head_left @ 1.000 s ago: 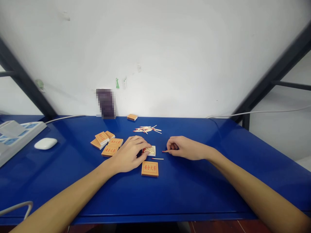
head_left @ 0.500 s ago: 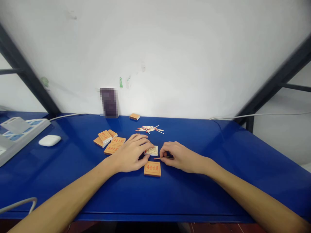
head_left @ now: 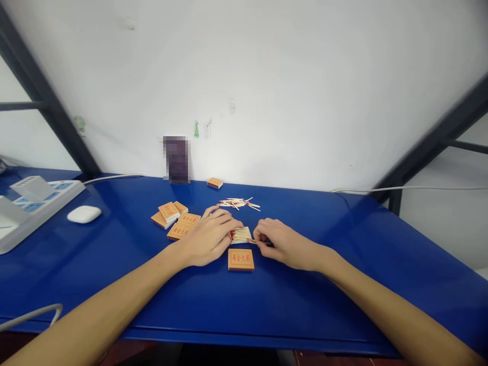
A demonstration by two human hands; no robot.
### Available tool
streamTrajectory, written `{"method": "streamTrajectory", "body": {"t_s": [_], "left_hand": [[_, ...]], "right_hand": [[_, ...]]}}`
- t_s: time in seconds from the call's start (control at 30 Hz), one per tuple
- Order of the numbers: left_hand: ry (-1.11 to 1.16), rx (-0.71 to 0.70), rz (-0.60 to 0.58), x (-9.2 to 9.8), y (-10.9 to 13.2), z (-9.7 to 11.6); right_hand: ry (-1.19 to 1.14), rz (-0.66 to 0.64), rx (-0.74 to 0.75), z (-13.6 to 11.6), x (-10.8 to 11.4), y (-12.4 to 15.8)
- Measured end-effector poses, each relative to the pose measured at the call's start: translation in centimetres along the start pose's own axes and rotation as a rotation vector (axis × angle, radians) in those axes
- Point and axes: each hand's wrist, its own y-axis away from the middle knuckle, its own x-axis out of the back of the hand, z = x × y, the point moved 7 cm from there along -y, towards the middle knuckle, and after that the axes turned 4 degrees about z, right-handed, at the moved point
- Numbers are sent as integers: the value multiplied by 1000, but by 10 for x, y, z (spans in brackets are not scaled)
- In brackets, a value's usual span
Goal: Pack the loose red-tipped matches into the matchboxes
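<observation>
A small white matchbox tray (head_left: 241,235) filled with red-tipped matches lies between my two hands. My left hand (head_left: 213,236) rests at the tray's left side, its fingers curved over that end and touching it. Pinched in my right hand (head_left: 271,238) are a few matches (head_left: 253,240), their heads over the tray's right edge; the exact number is unclear. Just in front of the tray sits a closed orange matchbox (head_left: 241,260) with red characters. Behind it is a loose pile of matches (head_left: 237,203).
Several orange matchboxes (head_left: 178,232) are grouped left of my left hand. Another matchbox (head_left: 215,183) lies near the wall, beside a dark pixelated object (head_left: 178,160). A white earbud case (head_left: 84,214) and a power strip (head_left: 46,203) are at the left.
My right hand has brought its matches up from in front of the tray to the tray's right edge. My left thumb has drawn back from the tray's front. The view has shifted slightly.
</observation>
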Motion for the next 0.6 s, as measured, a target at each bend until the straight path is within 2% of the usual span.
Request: {"method": "streamTrajectory", "body": {"t_s": [0.17,0.43,0.6], "left_hand": [[-28,22,9,0,-2,2],[7,61,-8,-2,1,-1],[21,44,7,-5,-1,-3]], "right_hand": [[-162,112,-48,9,14,-4],[-252,346,54,-5,14,-14],[-349,368,-22,4,13,-13]]}}
